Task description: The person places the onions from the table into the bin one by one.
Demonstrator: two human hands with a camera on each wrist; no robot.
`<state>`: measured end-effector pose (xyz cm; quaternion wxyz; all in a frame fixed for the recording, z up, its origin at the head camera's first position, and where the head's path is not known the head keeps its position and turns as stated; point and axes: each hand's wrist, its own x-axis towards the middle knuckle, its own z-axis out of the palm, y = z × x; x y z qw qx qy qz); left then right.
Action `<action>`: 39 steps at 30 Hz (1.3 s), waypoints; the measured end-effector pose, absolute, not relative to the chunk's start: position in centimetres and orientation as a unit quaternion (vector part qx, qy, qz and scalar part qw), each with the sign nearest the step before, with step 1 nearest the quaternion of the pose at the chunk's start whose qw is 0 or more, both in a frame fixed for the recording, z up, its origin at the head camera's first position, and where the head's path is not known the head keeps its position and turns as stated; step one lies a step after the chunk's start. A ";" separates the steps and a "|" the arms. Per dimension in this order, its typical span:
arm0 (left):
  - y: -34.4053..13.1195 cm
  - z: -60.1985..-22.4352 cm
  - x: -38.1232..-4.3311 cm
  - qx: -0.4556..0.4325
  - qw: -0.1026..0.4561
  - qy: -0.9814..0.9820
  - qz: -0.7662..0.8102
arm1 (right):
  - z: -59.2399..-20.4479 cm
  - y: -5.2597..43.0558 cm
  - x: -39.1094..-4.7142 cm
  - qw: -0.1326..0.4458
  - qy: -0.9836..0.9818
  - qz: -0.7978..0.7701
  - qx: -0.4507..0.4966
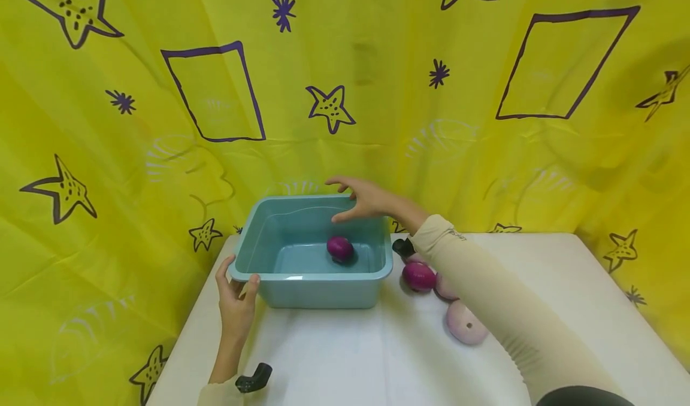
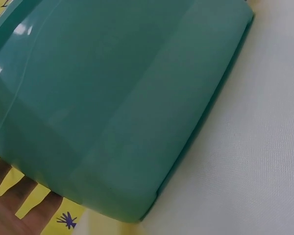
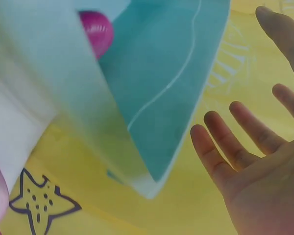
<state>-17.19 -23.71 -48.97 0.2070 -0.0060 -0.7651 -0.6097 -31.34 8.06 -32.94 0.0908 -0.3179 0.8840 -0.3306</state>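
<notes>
A blue-green plastic basin (image 1: 323,292) stands on the white table with a glossy magenta ball-like thing (image 1: 340,249) lying inside, toward its right. At the basin's front left corner, my left hand (image 1: 237,301) holds the rim, thumb at the front and fingers along the left side; the left wrist view shows some fingers against the wall (image 2: 112,98). My right hand (image 1: 369,199) hovers by the back right rim, fingers spread and holding nothing. In the right wrist view, the right hand's palm (image 3: 264,181) faces the basin, apart from its corner (image 3: 152,188).
Right of the basin lie another magenta ball-like thing (image 1: 418,276) and several pale pink rounded things, one with a small hole (image 1: 466,322). The right sleeve (image 1: 501,298) partly covers them. A yellow patterned curtain (image 1: 377,112) hangs behind the white table (image 1: 323,358).
</notes>
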 end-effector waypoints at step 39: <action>-23.6 -48.5 -17.1 -0.021 0.203 -0.770 -0.605 | -41.6 34.5 -16.5 -0.016 0.926 -0.324 -0.194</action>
